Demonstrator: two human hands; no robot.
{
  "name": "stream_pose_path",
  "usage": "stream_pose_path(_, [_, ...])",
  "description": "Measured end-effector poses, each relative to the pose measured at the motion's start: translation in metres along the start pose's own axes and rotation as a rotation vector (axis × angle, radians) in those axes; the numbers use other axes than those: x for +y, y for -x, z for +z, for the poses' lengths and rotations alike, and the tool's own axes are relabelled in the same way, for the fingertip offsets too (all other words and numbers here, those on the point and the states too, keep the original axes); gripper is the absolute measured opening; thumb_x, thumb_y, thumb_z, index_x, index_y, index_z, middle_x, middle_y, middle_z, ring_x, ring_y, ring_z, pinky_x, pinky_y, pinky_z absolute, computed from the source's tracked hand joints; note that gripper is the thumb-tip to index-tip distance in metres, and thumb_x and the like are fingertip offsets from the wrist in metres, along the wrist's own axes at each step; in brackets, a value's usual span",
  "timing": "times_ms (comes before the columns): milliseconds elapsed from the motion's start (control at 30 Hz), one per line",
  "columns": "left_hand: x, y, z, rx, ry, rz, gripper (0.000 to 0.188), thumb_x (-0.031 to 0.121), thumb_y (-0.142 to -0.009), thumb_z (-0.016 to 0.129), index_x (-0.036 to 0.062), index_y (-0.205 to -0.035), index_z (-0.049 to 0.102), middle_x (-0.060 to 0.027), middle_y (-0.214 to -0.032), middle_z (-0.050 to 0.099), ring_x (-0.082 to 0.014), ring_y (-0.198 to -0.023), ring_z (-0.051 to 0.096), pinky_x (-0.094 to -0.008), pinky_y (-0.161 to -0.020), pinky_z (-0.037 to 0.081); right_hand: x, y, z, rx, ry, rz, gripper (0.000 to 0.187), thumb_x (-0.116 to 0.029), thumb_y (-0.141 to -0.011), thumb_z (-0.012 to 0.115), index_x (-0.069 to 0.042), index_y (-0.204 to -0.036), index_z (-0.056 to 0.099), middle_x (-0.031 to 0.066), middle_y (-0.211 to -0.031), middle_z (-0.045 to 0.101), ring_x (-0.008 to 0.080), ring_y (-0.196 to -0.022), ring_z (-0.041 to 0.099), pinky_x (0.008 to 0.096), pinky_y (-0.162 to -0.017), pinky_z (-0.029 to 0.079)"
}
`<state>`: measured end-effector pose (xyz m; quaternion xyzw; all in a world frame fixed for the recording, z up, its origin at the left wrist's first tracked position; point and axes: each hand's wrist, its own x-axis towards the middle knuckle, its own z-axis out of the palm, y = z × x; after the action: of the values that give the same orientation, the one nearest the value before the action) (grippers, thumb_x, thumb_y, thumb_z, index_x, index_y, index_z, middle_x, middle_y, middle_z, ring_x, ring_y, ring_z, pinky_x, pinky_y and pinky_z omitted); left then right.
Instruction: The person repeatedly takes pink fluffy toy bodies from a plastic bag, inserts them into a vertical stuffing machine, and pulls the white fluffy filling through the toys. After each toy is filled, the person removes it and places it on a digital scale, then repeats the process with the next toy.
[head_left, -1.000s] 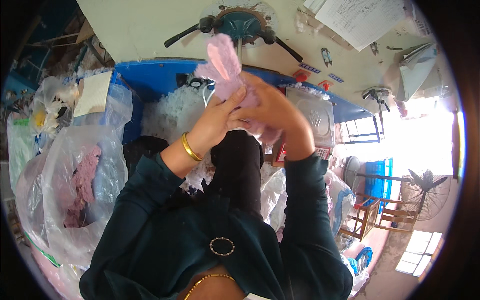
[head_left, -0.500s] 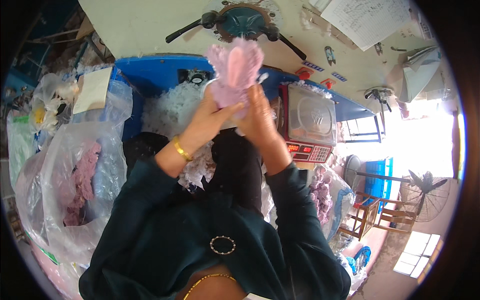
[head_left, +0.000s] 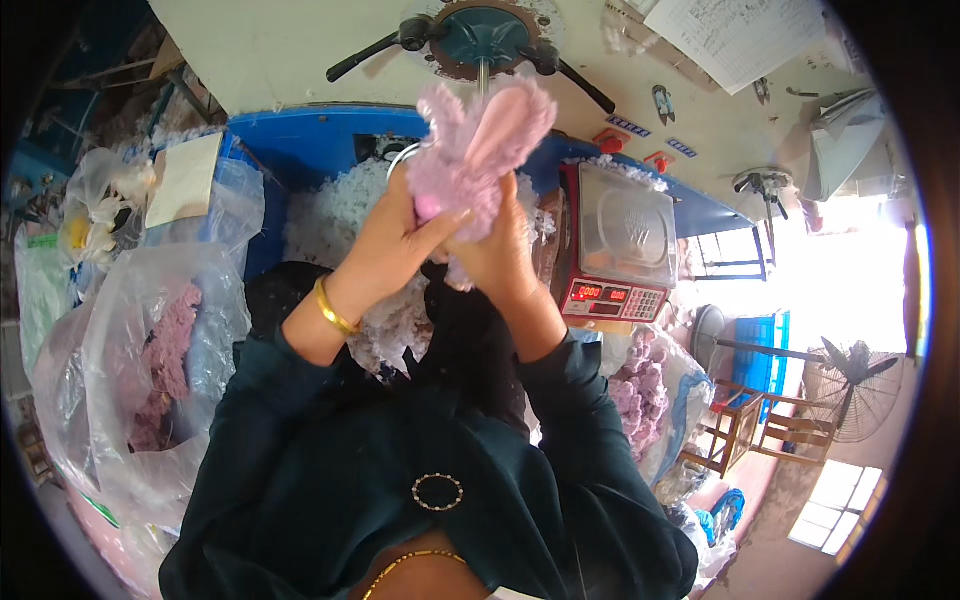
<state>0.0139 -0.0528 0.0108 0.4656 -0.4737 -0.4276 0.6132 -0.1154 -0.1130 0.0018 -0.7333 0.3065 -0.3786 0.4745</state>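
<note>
On the left, a clear bag (head_left: 100,400) holds pink plush pieces (head_left: 172,350), seemingly within easy reach. Loose white stuffing (head_left: 325,225) lies nearer the middle. The left hand (head_left: 388,238) pinches the rabbit-eared plush (head_left: 447,180) low down, thumb across its front, which leaves both ears free. The right hand (head_left: 505,255) grips its other side, probably to steady it, fingers mostly hidden. Just beside stands a red scale (head_left: 628,225), perhaps kept close for convenience

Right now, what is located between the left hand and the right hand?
In the head view, a fluffy pink plush piece with two ears lies between the left hand and the right hand, held by both.
</note>
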Motion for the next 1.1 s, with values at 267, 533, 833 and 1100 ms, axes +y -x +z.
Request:
stream_pose_path(267, [0.03,-0.043,0.003,-0.063,-0.051,-0.082,0.062,0.038,-0.089,0.063,-0.0074,-0.123,0.038,-0.011,-0.09,0.059,-0.011,-0.055,0.059,-0.0221,-0.051,0.048,-0.021,-0.055,-0.029,0.007,-0.61,0.273,0.052,-0.011,-0.072,0.077,0.003,-0.116,0.055,0.0098,-0.104,0.064,0.015,-0.09,0.062,0.029,-0.079,0.05])
stream_pose_path(533, [0.023,-0.042,-0.003,-0.046,-0.187,-0.071,0.063,0.045,-0.088,0.061,-0.0097,-0.114,0.043,-0.0109,-0.076,0.06,-0.0141,-0.055,0.061,-0.0264,-0.05,0.048,-0.013,-0.056,-0.017,0.122,-0.448,0.167,0.05,-0.012,-0.072,0.08,0.003,-0.113,0.056,0.0088,-0.101,0.063,0.0147,-0.091,0.06,0.0277,-0.081,0.049])
stream_pose_path(833, [0.015,0.021,-0.003,-0.029,-0.314,0.033,0.073,0.041,-0.087,0.062,-0.0061,-0.134,0.031,-0.0282,-0.119,0.052,-0.0399,-0.117,0.049,-0.042,-0.099,0.038,0.001,0.008,-0.003,0.164,-0.172,0.002,0.07,-0.007,-0.066,0.082,-0.003,-0.125,0.046,0.0084,-0.12,0.054,0.0199,-0.11,0.053,0.0339,-0.095,0.044])
stream_pose_path(1100, [-0.033,0.103,-0.079,0.254,-0.7,-0.055,0.029,0.01,-0.083,0.062,0.0064,-0.111,0.058,-0.0152,-0.1,0.058,-0.0303,-0.082,0.059,-0.0372,-0.072,0.05,0.02,0.059,-0.054,0.049,0.262,0.024,0.069,-0.026,-0.063,0.077,-0.002,-0.123,0.053,0.0142,-0.117,0.058,0.0293,-0.113,0.053,0.0404,-0.101,0.037])
